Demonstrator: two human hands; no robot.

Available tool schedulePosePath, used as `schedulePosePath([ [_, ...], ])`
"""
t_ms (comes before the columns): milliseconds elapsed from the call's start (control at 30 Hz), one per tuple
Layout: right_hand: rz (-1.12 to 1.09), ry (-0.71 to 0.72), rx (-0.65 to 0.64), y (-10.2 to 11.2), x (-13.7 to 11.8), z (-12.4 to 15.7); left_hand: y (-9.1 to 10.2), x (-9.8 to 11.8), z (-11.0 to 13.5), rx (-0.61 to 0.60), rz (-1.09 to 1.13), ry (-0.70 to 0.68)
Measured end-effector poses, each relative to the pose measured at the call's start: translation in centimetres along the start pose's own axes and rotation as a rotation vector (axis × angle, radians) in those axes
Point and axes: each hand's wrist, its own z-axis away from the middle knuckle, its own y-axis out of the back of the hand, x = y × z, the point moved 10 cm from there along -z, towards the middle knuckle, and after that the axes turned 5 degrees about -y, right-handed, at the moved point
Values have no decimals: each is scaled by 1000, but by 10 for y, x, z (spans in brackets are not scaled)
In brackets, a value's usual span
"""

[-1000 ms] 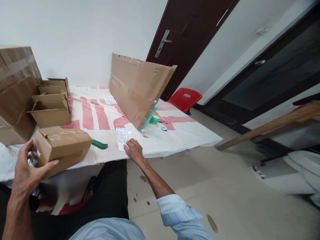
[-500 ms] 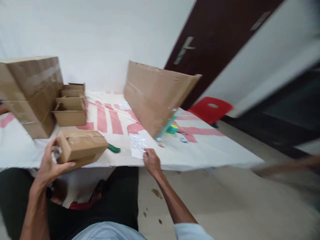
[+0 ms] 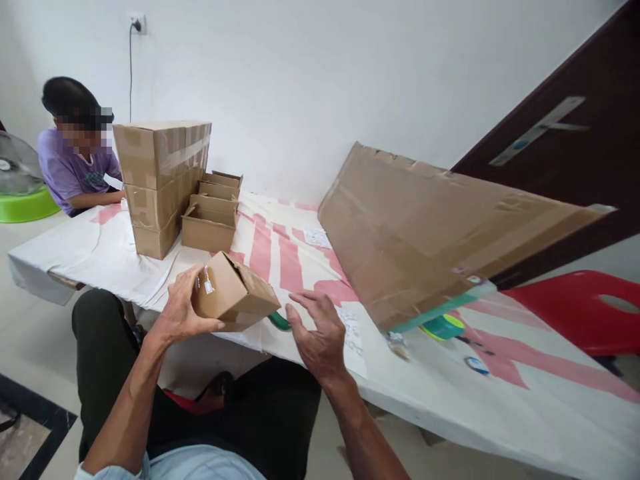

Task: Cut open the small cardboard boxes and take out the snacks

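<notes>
My left hand (image 3: 181, 308) grips one end of a small closed cardboard box (image 3: 235, 293), thumb below and fingers on the far side. The box is tilted at the table's front edge, and a small white sticker (image 3: 209, 287) shows on the end by my fingers. Fingers apart, my right hand (image 3: 320, 333) hovers a little right of the box with nothing visible in it. A white sheet with printed marks (image 3: 354, 337) lies partly behind that hand. Between box and hand, part of a green tool (image 3: 280, 321) shows on the table.
Taped cardboard boxes (image 3: 155, 180) are stacked at the left, beside several open boxes (image 3: 209, 223). A large cardboard sheet (image 3: 425, 233) leans at the right, near a tape roll (image 3: 443, 327) and a red chair (image 3: 580, 310). Another person (image 3: 83, 167) sits at the far left.
The view has swung left, bringing the seated person into sight. My right hand has left the white sheet and come towards the box. In my left hand the box has turned, showing its stickered end.
</notes>
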Motion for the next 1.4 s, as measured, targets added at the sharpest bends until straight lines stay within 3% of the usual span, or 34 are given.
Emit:
schedulePosePath([
  [67, -45, 57, -51, -7, -37, -18, -2, 5, -1, 4, 2, -36],
  [133, -89, 73, -87, -14, -56, -29, -3, 6, 0, 1, 7, -57],
  [300, -194, -22, -214, -47, -44, -29, 1, -7, 7, -32, 53, -69],
  [433, -240, 11, -331, -70, -41, -10, 10, -27, 12, 5, 141, 16],
  [567, -259, 92, -362, -77, -57, 6, 16, -40, 16, 56, 218, 75],
  [800, -285, 152, -380, -77, -75, 22, 19, -51, 24, 42, 297, 121],
  [900, -276, 93, -303, -71, -52, 24, 17, -57, 27, 28, 292, 154],
  [1000, -155, -58, -216, -65, 3, 24, 13, -63, 28, 19, 323, 161],
  [1100, -10, -194, -286, -74, 60, 25, 11, -69, 28, 35, 351, 165],
  [1167, 24, -245, -342, -81, 81, 25, 7, -72, 29, 32, 354, 178],
  [1400, -250, -410, -474, -101, 76, 39, 0, -78, 28, 43, 318, 202],
])
